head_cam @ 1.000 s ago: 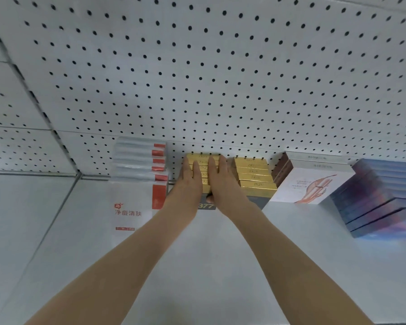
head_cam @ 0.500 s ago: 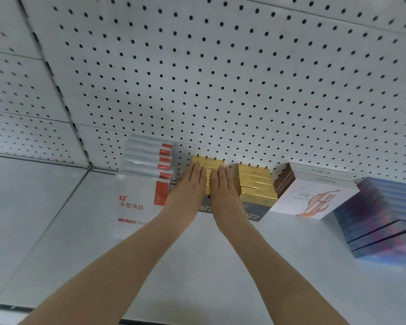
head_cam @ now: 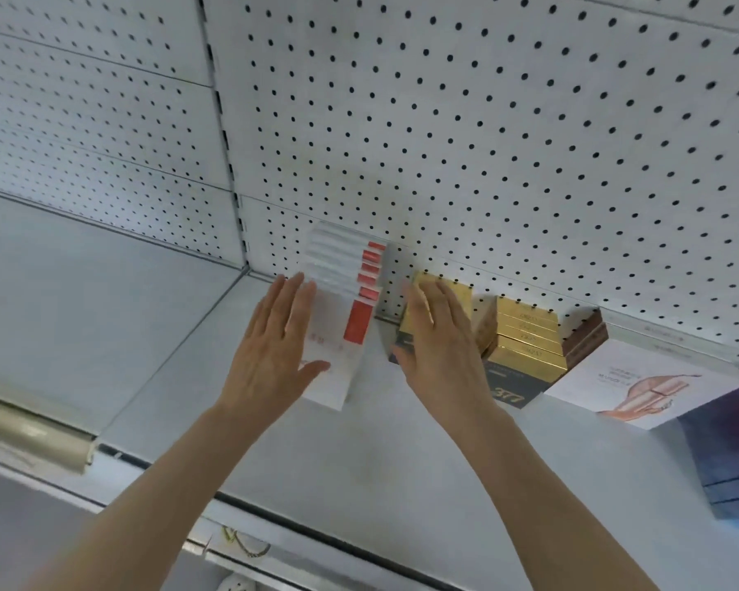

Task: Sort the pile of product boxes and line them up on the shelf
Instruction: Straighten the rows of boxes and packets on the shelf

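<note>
Boxes stand in rows on the white shelf [head_cam: 359,454] against the pegboard [head_cam: 487,142]. The white-and-red boxes [head_cam: 338,300] lie under the left hand's [head_cam: 269,360] flat, spread fingers, and a first row of gold boxes [head_cam: 449,292] sits under the flat, open right hand [head_cam: 440,347]. Just right of that hand stands a second row of gold boxes [head_cam: 525,334], then white boxes with a peach print [head_cam: 640,386] and dark blue boxes [head_cam: 730,458] beyond.

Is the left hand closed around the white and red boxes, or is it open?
Open. The left hand lies flat, fingers spread, against the front white and red box.
</note>
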{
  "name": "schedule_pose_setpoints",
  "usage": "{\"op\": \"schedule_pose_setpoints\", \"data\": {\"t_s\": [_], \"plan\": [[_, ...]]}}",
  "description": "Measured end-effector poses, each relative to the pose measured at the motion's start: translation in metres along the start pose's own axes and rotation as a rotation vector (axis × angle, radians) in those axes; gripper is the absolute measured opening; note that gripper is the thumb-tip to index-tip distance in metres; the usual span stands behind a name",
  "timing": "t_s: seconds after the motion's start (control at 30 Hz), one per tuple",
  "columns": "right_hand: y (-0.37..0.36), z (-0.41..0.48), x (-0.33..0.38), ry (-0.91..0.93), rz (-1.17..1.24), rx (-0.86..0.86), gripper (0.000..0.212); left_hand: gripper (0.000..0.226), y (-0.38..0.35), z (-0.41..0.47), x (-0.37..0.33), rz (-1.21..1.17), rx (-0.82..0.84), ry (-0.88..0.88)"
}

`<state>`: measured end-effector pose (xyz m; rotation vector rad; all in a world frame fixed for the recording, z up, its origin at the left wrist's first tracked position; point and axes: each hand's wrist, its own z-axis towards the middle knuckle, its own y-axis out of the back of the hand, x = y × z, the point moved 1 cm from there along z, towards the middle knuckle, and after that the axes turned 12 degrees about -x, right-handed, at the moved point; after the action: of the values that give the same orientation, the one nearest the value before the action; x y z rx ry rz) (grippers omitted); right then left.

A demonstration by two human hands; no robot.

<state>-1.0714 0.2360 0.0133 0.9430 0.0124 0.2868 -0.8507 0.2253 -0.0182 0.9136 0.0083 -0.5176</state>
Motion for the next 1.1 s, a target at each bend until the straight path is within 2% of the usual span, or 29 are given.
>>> {"op": "schedule_pose_setpoints", "data": {"t_s": [0.13, 0.23, 0.33, 0.5, 0.7, 0.8, 0.87, 0.93, 1.03, 1.1], "plan": [[-0.021, 0.008, 0.042, 0.036, 0.016, 0.157, 0.109, 0.131, -0.012, -0.016, 0.032, -0.03, 0.208, -0.031], [-0.038, 0.018, 0.054, -0.014, -0.031, 0.212, 0.118, 0.129, -0.021, -0.008, 0.044, -0.06, 0.193, -0.075], [-0.05, 0.023, 0.058, -0.074, -0.056, 0.258, 0.114, 0.129, -0.03, 0.005, 0.052, -0.08, 0.156, -0.105], [-0.067, 0.034, 0.068, -0.101, -0.144, 0.049, 0.115, 0.119, -0.035, 0.027, 0.062, -0.141, 0.066, -0.103], [-0.068, 0.039, 0.073, -0.071, -0.219, -0.054, 0.104, 0.101, -0.027, 0.055, 0.071, -0.196, 0.035, -0.181], [-0.063, 0.042, 0.075, -0.147, -0.068, -0.097, 0.096, 0.09, -0.024, 0.064, 0.073, -0.246, -0.005, -0.202], [-0.056, 0.057, 0.073, -0.248, 0.048, -0.099, 0.091, 0.102, -0.025, 0.075, 0.075, -0.195, 0.07, -0.247], [-0.05, 0.075, 0.066, -0.261, 0.039, 0.034, 0.097, 0.112, -0.024, 0.087, 0.074, -0.13, 0.173, -0.275], [-0.044, 0.09, 0.06, -0.169, -0.047, 0.386, 0.122, 0.116, -0.023, 0.097, 0.068, -0.056, 0.302, -0.286], [-0.043, 0.086, 0.061, -0.154, -0.091, 0.472, 0.13, 0.117, -0.021, 0.096, 0.067, -0.031, 0.343, -0.276]]}}
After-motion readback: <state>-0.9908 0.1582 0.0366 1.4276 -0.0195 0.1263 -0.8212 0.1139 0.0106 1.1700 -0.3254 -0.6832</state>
